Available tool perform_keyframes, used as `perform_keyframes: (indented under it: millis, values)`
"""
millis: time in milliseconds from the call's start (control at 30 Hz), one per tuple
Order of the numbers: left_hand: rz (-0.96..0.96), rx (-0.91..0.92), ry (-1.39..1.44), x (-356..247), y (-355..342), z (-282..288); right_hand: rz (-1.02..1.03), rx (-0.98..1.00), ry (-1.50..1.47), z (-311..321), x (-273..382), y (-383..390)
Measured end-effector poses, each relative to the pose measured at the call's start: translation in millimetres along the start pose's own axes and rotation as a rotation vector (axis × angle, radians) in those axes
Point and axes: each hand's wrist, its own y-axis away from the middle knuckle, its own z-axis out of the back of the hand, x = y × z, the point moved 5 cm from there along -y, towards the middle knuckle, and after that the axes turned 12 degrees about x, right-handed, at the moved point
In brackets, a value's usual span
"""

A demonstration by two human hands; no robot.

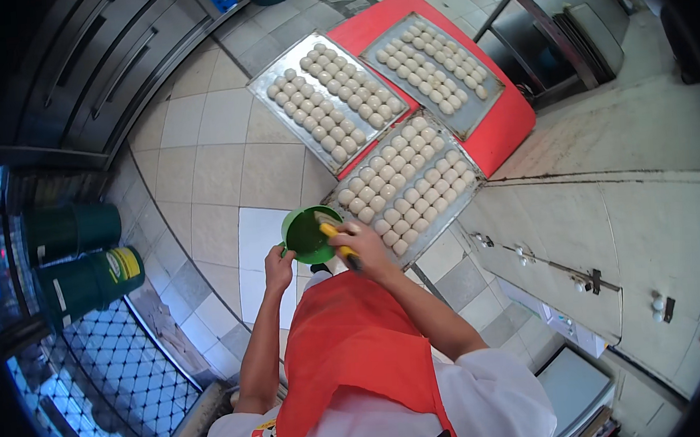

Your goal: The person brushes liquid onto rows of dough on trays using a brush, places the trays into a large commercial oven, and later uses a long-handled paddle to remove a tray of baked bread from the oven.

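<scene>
My left hand (279, 268) grips a green plastic bowl (304, 239) at its handle, in front of my red apron. My right hand (366, 251) is closed around a brush with a yellow and black handle (340, 242). Its head reaches over the bowl's right side; how far it dips is unclear. Just beyond the right hand lies a metal baking tray (455, 210) with rows of pale round dough balls (396, 167). A second tray (262, 86) at the far left and a third tray (475, 120) at the far right bear similar dough balls.
The trays rest on a red table (513, 128), the nearest one overhanging its near edge. Steel ovens (100, 65) stand at the far left, green buckets (78, 287) at left. White cabinets (543, 231) line the right, with a metal rack (563, 37) beyond.
</scene>
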Motion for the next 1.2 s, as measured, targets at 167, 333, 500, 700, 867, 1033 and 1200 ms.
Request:
perform_keyframes:
  millis: [167, 333, 500, 700, 867, 1033, 1200]
  values:
    - [0.001, 0.18, 0.213, -10.3, -11.3, -32.3, -0.144, 0.135, -0.107, -6.4, -55.2, -23.8]
    - [0.096, 0.179, 0.457, 9.4, -3.4, -43.6, -0.423, -0.278, -0.959, 86.4, -124.6, 15.5]
    - [0.088, 0.028, 0.35, 19.9, -5.9, -32.3, -0.453, -0.288, -0.774, 52.9, -202.5, 25.8]
    - [0.106, -0.099, 0.411, 26.3, 7.6, -0.6, -0.493, -0.543, 0.081, 186.5, -265.0, -11.0]
    - [0.079, -0.137, 0.611, -4.6, 8.0, 2.8, -0.406, -0.514, 0.682, 194.4, -273.4, -24.0]
    - [0.076, -0.103, 0.623, 1.7, 5.5, 1.5, -0.145, 0.137, 0.282, -37.2, -126.0, 19.4]
    - [0.087, -0.058, 0.537, -19.4, 0.3, -2.6, -0.245, -0.116, -0.105, 51.7, -201.0, 5.3]
